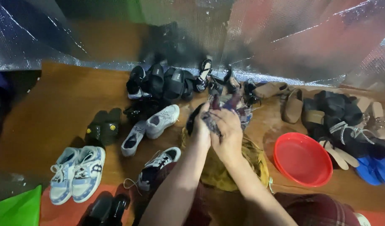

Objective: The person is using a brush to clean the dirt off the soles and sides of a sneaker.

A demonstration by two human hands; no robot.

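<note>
Left hand [202,125] and right hand [226,129] pressed together, both clutching 1 dark shoe [196,117] wrapped in a patterned rag [238,106]; shoe's long axis runs away from the person, toe end hidden; yellow cloth [219,171] beneath; red bowl [302,159] to the right.

You've got no boxes, signs or screens in view. Only package-type item is a green bag [16,208] at the bottom left corner, on the floor just left of the pale blue and white sneakers [77,172]: bright green, flat, one pointed corner sticking up, partly cut off by the frame edge. Can't tell if it's plastic or paper. Only label-like marks: a dark emblem on the side of the nearer sneaker, and two small round yellow badges on the dark shoes [103,126] just above that pair. Both are too small and blurred to make out further.
</note>
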